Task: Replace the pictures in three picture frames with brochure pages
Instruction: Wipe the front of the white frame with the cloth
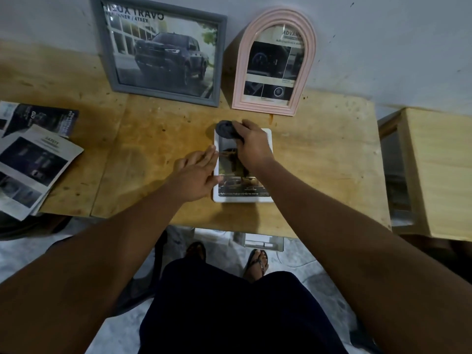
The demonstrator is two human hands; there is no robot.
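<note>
Wood of a yellow tone makes the table [319,154], which fills the middle of the view and stands against a pale wall [383,47]. In the centre of the view a white frame [242,199] lies flat on the table, face up, with a brochure page showing inside it; part of the page is hidden by the arms.

The left hand [196,175] is released: its fingers are straight and lie flat, and the fingertips touch the left rim of the white frame. The right hand [252,146] reaches over the upper part of this frame and its fingers are bent around a dark round thing [224,129], which sits at the upper left corner of the frame. What this thing is I cannot tell.

At the top of the view two more frames stand and lean on the wall. The grey frame [108,54], upper left of centre, holds a page with a dark pickup truck and large letters. Just beside it on the right is the pink frame [263,106], with an arched top, holding a page with small dark photos.

At the left edge loose pages [33,162] lie in a pile, partly over the table edge. At the right edge stands a pale wooden box [439,169], apart from the table.
</note>
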